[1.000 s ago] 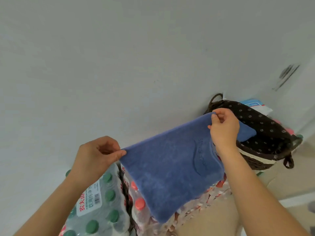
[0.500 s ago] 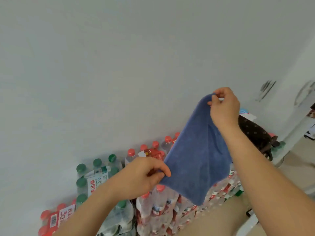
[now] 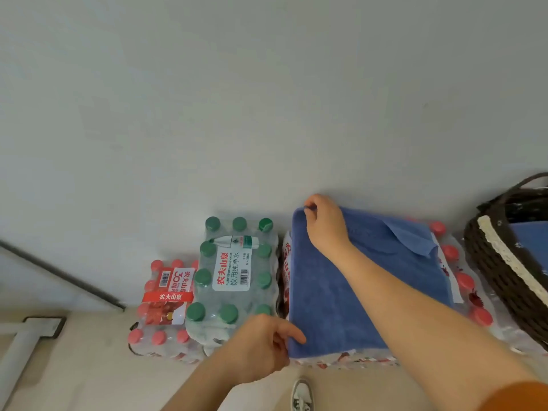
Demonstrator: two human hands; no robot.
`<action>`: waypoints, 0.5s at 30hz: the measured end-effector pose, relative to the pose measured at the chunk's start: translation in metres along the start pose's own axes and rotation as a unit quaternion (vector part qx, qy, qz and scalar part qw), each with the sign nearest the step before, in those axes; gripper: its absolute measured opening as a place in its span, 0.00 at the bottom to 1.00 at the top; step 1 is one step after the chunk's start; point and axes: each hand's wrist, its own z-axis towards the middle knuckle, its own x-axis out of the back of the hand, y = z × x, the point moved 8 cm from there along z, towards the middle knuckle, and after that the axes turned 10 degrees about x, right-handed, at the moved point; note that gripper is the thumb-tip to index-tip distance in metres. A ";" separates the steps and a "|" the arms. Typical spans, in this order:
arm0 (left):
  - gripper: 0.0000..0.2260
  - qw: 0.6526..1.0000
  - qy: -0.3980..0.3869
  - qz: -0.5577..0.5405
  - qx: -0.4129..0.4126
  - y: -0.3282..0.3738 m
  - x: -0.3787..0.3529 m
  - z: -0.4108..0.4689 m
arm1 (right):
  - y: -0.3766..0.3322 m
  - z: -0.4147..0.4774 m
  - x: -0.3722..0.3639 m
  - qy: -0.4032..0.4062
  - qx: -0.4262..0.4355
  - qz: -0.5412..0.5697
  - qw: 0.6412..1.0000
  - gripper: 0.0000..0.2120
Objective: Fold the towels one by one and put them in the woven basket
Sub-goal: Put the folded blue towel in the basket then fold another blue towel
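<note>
Blue towel (image 3: 350, 292) lies spread on red-capped bottle pack (image 3: 474, 301), serving as folding surface. Left hand (image 3: 261, 342) pinches near corner, right hand (image 3: 324, 226) pinches far corner (both on left edge, likely for fold rightward). Woven basket (image 3: 489, 268) cut off at right; blue cloth inside, count unclear.

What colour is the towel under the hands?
The towel is plain blue, clearest in the head view.

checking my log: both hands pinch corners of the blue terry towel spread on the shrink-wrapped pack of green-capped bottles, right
Not quite. The head view shows the blue terry towel spread on the shrink-wrapped pack of red-capped bottles; the green-capped pack stands beside it. The left hand and right hand do pinch its corners.
</note>
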 end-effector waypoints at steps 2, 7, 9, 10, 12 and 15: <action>0.17 1.000 0.013 -0.025 0.006 -0.007 0.003 0.001 | -0.004 0.003 -0.008 -0.018 0.010 -0.006 1.000 0.06; 0.07 0.999 0.043 -0.027 0.004 -0.005 0.012 -0.003 | -0.008 -0.002 -0.030 -0.093 0.032 0.004 0.995 0.11; 0.06 0.998 0.051 -0.030 0.002 -0.003 0.015 -0.006 | -0.013 -0.010 -0.031 -0.131 0.031 0.042 0.990 0.22; 0.06 0.998 0.051 -0.028 0.002 -0.002 0.016 -0.007 | -0.014 -0.015 -0.024 -0.125 0.022 0.066 0.990 0.26; 0.09 0.999 0.047 -0.027 0.000 -0.001 0.017 -0.011 | -0.001 -0.030 0.007 -0.062 -0.003 0.077 0.995 0.26; 0.14 0.998 0.041 -0.041 0.008 -0.004 0.020 -0.016 | 0.044 -0.064 0.063 -0.020 -0.055 -0.119 0.991 0.16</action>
